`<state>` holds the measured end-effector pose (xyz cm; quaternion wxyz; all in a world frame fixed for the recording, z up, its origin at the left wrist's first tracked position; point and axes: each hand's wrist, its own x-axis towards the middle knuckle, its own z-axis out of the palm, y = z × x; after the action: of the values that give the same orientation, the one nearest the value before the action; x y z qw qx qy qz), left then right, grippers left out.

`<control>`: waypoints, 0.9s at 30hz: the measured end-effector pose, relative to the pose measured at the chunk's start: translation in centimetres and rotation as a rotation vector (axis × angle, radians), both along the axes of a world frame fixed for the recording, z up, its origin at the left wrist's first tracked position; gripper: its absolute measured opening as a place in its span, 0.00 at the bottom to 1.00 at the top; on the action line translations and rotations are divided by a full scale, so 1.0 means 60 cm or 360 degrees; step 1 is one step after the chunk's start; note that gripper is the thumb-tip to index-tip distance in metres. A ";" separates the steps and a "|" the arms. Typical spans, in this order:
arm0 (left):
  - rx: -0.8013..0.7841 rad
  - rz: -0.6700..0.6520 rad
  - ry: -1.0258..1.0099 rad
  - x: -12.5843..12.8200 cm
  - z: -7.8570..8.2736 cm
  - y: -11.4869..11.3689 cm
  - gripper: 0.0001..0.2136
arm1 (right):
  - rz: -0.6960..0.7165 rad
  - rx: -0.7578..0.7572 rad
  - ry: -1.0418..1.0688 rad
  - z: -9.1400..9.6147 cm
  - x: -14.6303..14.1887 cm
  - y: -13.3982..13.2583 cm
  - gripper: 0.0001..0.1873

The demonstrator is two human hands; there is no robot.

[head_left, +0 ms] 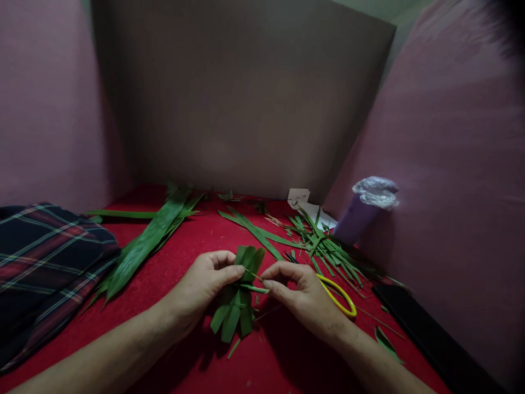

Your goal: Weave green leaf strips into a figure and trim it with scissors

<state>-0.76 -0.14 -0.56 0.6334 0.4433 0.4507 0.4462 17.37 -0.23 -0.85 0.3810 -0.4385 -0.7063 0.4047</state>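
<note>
Leaf bundle (pixel 232 314) held in left hand (pixel 207 282)

Thumb and fingers pinch it over the red cloth (pixel 205 230). The right hand (pixel 303 293), just beside the leaf bundle, holds a thin strand (pixel 252 274) between thumb and fingertips, running to the left thumb.

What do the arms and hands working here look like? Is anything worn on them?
They are a person's: the left hand and right hand are ungloved, with slim fingers. The left forearm and right forearm show no sleeve, watch or bracelet. I see no rings, though some fingers are hidden.
</note>
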 end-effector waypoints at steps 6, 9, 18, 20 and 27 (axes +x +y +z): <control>0.0036 -0.0015 0.0081 0.004 0.001 -0.002 0.08 | 0.0139 -0.0283 0.0303 -0.006 -0.003 0.009 0.09; 0.0007 -0.0045 0.0091 0.005 0.004 -0.004 0.07 | 0.0159 -0.0324 0.0353 -0.009 0.000 0.011 0.18; 0.0091 -0.0062 0.0128 0.010 0.004 -0.007 0.08 | 0.0122 -0.0272 0.0273 -0.014 -0.002 0.007 0.13; 0.0102 -0.0059 0.0134 0.010 0.004 -0.008 0.08 | 0.0140 -0.0235 0.0269 -0.016 -0.003 0.008 0.12; 0.0151 -0.0038 0.0197 0.010 0.003 -0.009 0.08 | 0.0141 -0.0288 0.0263 -0.016 -0.003 0.008 0.12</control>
<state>-0.18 -0.66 -0.38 0.5878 0.5049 0.4620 0.4314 17.18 0.27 -1.81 0.3786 -0.4046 -0.6517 0.5180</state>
